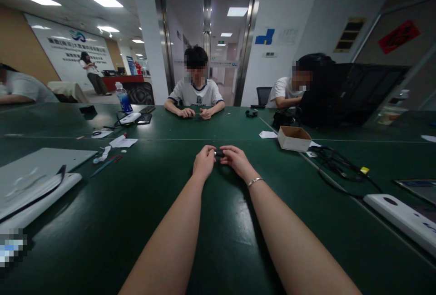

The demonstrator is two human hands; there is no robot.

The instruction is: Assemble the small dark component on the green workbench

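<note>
Both my arms reach out over the dark green table (218, 222). My left hand (203, 162) and my right hand (235, 159) meet at the table's middle, fingers curled, and together they pinch a small dark object (219, 153) between them. What the object is I cannot make out. A thin bracelet (255, 181) circles my right wrist.
An open cardboard box (293, 138) and black cables (335, 164) lie to the right, a white device (402, 217) nearer. A closed laptop (37, 163), pens (106, 163), papers and a water bottle (123, 97) are at left. A person (195, 90) sits opposite; others sit at either side.
</note>
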